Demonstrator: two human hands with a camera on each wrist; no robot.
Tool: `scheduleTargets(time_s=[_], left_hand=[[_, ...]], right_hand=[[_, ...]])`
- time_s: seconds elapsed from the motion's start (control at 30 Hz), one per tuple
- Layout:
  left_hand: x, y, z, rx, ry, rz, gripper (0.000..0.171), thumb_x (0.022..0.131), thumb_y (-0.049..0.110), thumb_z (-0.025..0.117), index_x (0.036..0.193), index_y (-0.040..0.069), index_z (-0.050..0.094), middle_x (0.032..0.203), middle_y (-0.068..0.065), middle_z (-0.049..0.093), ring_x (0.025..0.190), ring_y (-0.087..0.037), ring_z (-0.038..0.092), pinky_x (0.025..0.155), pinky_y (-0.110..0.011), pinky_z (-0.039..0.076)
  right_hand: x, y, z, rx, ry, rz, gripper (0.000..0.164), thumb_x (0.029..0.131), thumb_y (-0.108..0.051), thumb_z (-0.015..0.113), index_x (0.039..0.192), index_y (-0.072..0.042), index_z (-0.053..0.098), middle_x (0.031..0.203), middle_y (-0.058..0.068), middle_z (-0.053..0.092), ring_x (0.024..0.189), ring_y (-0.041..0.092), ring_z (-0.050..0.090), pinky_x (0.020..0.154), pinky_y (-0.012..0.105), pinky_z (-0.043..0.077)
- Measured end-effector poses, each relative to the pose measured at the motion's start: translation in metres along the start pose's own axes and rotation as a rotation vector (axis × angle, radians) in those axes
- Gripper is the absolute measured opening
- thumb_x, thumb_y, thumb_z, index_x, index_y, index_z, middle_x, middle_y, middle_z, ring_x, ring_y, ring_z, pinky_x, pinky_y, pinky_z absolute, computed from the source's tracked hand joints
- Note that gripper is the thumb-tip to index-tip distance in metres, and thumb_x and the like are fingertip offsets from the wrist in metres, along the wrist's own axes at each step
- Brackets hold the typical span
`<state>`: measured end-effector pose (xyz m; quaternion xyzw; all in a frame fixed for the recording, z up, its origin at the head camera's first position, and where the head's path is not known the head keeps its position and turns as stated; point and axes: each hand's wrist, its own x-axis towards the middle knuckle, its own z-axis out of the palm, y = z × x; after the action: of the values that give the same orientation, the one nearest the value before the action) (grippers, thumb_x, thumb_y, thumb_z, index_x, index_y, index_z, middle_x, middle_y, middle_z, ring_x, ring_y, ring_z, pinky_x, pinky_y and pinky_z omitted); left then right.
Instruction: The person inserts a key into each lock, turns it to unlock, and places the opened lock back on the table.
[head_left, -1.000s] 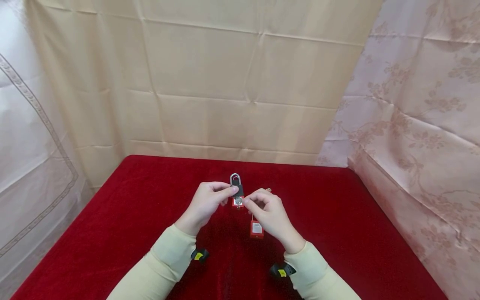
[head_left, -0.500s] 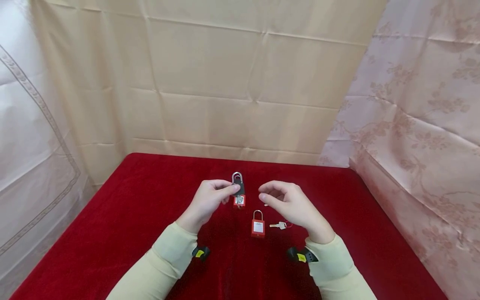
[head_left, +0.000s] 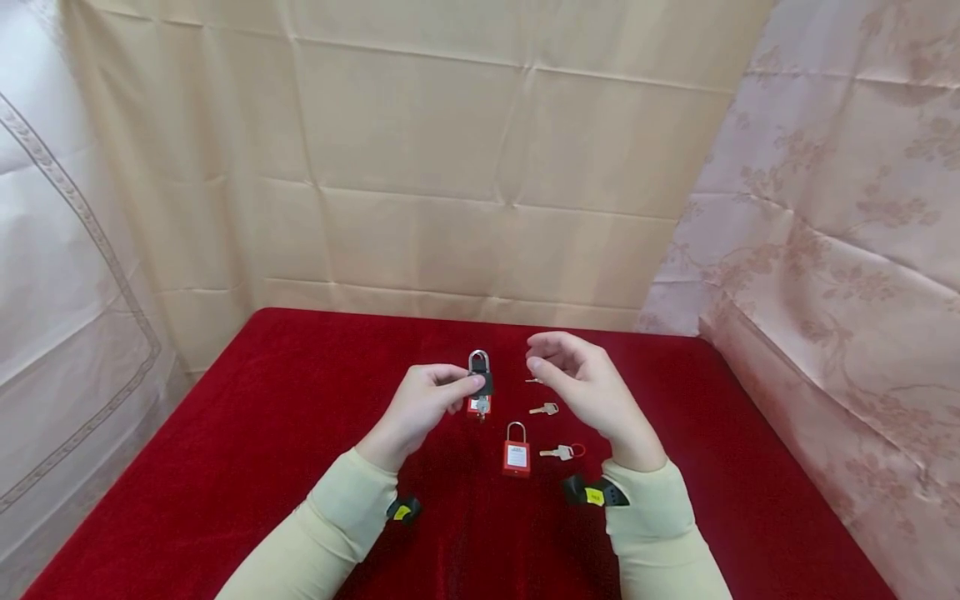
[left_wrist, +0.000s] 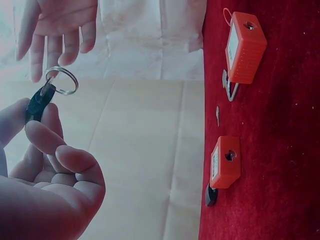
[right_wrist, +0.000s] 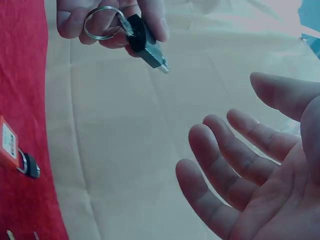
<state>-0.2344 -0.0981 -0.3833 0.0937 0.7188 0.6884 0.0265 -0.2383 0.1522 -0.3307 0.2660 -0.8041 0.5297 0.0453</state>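
In the head view my left hand [head_left: 431, 404] pinches a black padlock [head_left: 482, 384] by its body, between thumb and fingers. Its silver shackle points away from me. A key with a metal ring [left_wrist: 62, 80] sticks out of the padlock's near end. My right hand [head_left: 588, 387] hovers to the right with fingers loosely bent and apart, holding nothing. Below the held padlock lies a red padlock [head_left: 475, 406], partly covered by it. In the left wrist view a black object [left_wrist: 211, 195] lies at that red padlock's shackle end.
A second red padlock [head_left: 516, 457] lies on the red cloth nearer me. Beside it is a key with a red ring [head_left: 558, 452]. Another key [head_left: 543, 409] lies farther back, and a small one [head_left: 533, 381] shows near my right fingers. A beige curtain [head_left: 450, 167] hangs behind the table.
My right hand has come away from the held padlock, moving right and then up, uncovering the nearer red padlock and the keys. My left hand keeps its grip, shifting slightly right.
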Motion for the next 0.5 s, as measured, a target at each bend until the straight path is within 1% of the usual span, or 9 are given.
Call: scheduleTargets(time_s=[0.07,0.17,0.23,0.33,0.4,0.5], left_hand=[[0.000,-0.001,0.001,0.003,-0.004,0.001,0.018,0.090,0.019,0.079,0.099,0.003,0.078,0.076,-0.005,0.067,0.069,-0.018,0.056,0.067,-0.032,0.048],[0.000,-0.001,0.001,0.007,-0.009,-0.001,0.020,0.090,0.020,0.079,0.100,0.002,0.078,0.077,-0.005,0.067,0.069,-0.018,0.056,0.066,-0.031,0.048],[0.000,-0.002,0.001,0.010,-0.012,0.002,0.020,0.090,0.020,0.079,0.100,0.002,0.078,0.076,-0.005,0.067,0.069,-0.018,0.056,0.065,-0.030,0.048],[-0.001,-0.002,0.002,0.008,-0.018,0.003,0.020,0.090,0.020,0.079,0.100,0.002,0.078,0.073,-0.004,0.065,0.068,-0.018,0.055,0.065,-0.030,0.047],[0.000,-0.003,0.004,0.007,-0.019,0.006,0.019,0.090,0.019,0.079,0.099,0.001,0.078,0.071,-0.004,0.064,0.067,-0.017,0.055,0.065,-0.030,0.047],[-0.001,-0.003,0.006,0.009,-0.022,0.003,0.017,0.090,0.018,0.078,0.098,0.002,0.078,0.070,-0.004,0.063,0.066,-0.017,0.054,0.065,-0.030,0.047]], right_hand=[[0.000,0.002,0.001,0.036,0.010,0.000,0.031,0.097,-0.011,0.070,0.127,-0.005,0.065,0.112,0.013,0.069,0.093,0.027,0.072,0.082,0.034,0.057],[0.002,0.006,0.001,0.053,0.021,-0.005,0.032,0.097,-0.010,0.069,0.127,-0.006,0.065,0.111,0.012,0.069,0.092,0.029,0.072,0.079,0.035,0.058],[0.002,0.008,0.001,0.049,0.029,-0.006,0.032,0.097,-0.011,0.070,0.128,-0.006,0.065,0.111,0.011,0.069,0.092,0.029,0.072,0.078,0.037,0.058],[0.002,0.011,0.002,0.040,0.047,0.003,0.032,0.097,-0.013,0.070,0.128,-0.008,0.065,0.111,0.009,0.069,0.090,0.025,0.071,0.079,0.042,0.058],[0.002,0.013,0.003,0.041,0.062,0.010,0.031,0.097,-0.013,0.070,0.127,-0.007,0.065,0.111,0.010,0.069,0.089,0.024,0.071,0.079,0.045,0.058],[0.003,0.018,0.007,0.061,0.084,0.024,0.030,0.097,-0.013,0.070,0.126,-0.006,0.066,0.110,0.011,0.069,0.089,0.025,0.070,0.080,0.047,0.058]])
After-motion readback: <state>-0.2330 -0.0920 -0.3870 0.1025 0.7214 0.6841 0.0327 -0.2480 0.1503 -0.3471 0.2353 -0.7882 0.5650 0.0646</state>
